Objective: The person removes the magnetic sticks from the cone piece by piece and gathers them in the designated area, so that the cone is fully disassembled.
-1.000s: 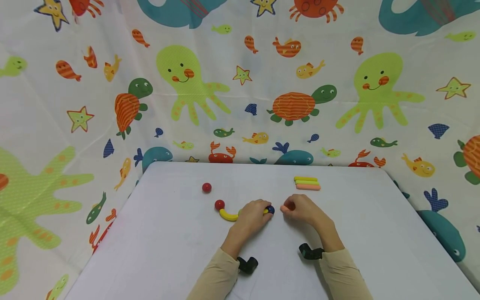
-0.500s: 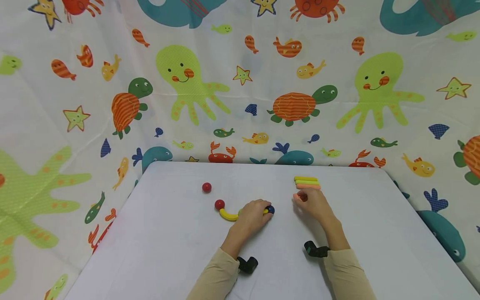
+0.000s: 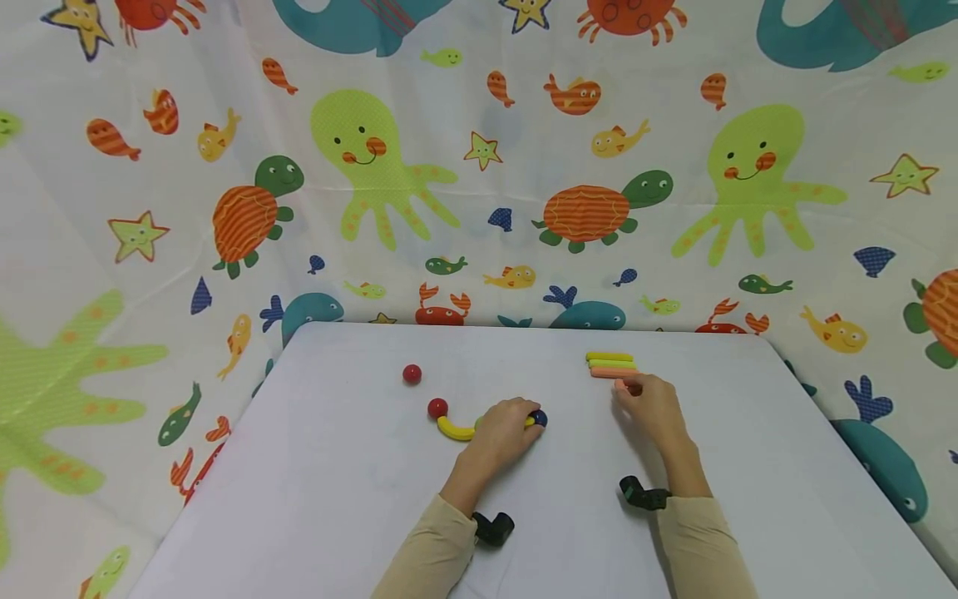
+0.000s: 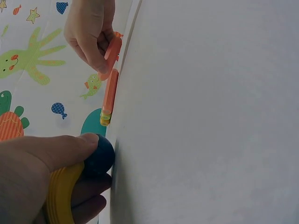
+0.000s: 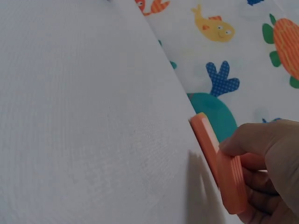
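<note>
My left hand grips a dark blue ball and a ribbed yellow curved stick beside it. In the head view another yellow curved stick runs from under this hand to a red ball; a bit of green shows next to my fingers, and the rest is hidden under the hand. My right hand pinches an orange stick between thumb and fingers. That stick is right by a lying orange stick, which overlaps it in the right wrist view.
Beyond the lying orange stick, a yellow-green stick and a yellow stick lie parallel to it. A loose red ball rests at the left on the white table. Behind the table hangs a sea-animal cloth.
My right hand has moved right and farther out with the orange stick, up to the row of sticks. The left hand has stayed where it was.
</note>
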{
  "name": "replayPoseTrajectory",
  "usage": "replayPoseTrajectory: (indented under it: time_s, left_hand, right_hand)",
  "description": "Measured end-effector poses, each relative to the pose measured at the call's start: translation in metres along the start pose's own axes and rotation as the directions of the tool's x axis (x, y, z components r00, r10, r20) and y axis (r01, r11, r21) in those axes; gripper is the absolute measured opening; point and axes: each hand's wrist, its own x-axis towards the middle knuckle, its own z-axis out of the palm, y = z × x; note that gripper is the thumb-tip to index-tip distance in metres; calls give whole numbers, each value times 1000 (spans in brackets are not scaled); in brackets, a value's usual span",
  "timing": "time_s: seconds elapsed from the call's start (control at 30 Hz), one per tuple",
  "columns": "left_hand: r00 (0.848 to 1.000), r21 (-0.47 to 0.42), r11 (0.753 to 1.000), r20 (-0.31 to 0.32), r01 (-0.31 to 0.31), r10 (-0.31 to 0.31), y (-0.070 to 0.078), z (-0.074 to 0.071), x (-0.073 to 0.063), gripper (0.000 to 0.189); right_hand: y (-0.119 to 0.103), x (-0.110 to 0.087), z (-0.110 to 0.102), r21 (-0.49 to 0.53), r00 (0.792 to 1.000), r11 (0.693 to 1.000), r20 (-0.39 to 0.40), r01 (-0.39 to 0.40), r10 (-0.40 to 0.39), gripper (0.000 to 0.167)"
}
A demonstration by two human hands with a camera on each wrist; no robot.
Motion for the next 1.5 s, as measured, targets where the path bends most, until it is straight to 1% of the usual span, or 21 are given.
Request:
replayPoseTrajectory:
  time_s: [0.13, 0.3, 0.67, 0.87, 1.27, 1.5]
  left_hand:
    - [1000, 1, 1000, -1, 1, -1, 0, 0, 0, 37]
    - [1000, 0, 1000, -7, -3, 3, 0, 0, 0, 37]
    - [1000, 4, 1000, -6, 0, 0, 0, 1, 1, 37]
    - [1000, 6, 1000, -10, -3, 3, 0, 2, 1, 37]
    - [1000, 5, 1000, -4, 5, -5, 0, 3, 1, 38]
    - [1000, -8, 1000, -1, 19, -19, 1, 1, 1, 39]
  right_hand:
    - [6, 1, -2, -1, 998, 999, -33, -52, 52, 41]
    - [15, 4, -4, -23, 993, 997, -87, -80, 78, 39]
    - [22, -2, -11, -24, 978, 983, -107, -180, 176, 40]
    - [28, -3, -12, -35, 976, 982, -124, -185, 179, 37]
    - [26, -3, -14, -31, 974, 977, -88, -212, 209, 39]
    - [21, 0, -21, -4, 962, 963, -51, -269, 268, 50]
